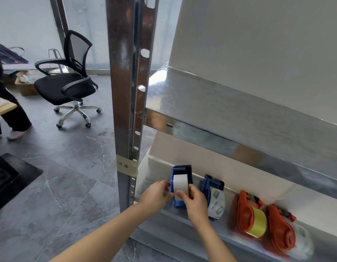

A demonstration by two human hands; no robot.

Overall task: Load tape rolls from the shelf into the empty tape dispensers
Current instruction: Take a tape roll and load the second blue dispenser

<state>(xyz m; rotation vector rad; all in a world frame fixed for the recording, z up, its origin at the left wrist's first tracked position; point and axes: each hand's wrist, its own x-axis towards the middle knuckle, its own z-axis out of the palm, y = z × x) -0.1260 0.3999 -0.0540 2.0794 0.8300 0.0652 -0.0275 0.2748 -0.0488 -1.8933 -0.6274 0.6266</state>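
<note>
Shelf [182,214]: metal, lower tier, carries four dispensers in a row.
Blue dispenser [182,183]: leftmost, white tape roll [180,183] seated inside.
Left hand [154,197]: fingers gripping dispenser's left side.
Right hand [195,202]: fingers pinching roll's near edge.

Four tape dispensers sit on the lower shelf [150,178]: two blue dispensers [181,186] at 6 o'clock, two orange dispensers [247,212] at 5 o'clock. One office chair [67,86] stands at 10 o'clock.
</note>
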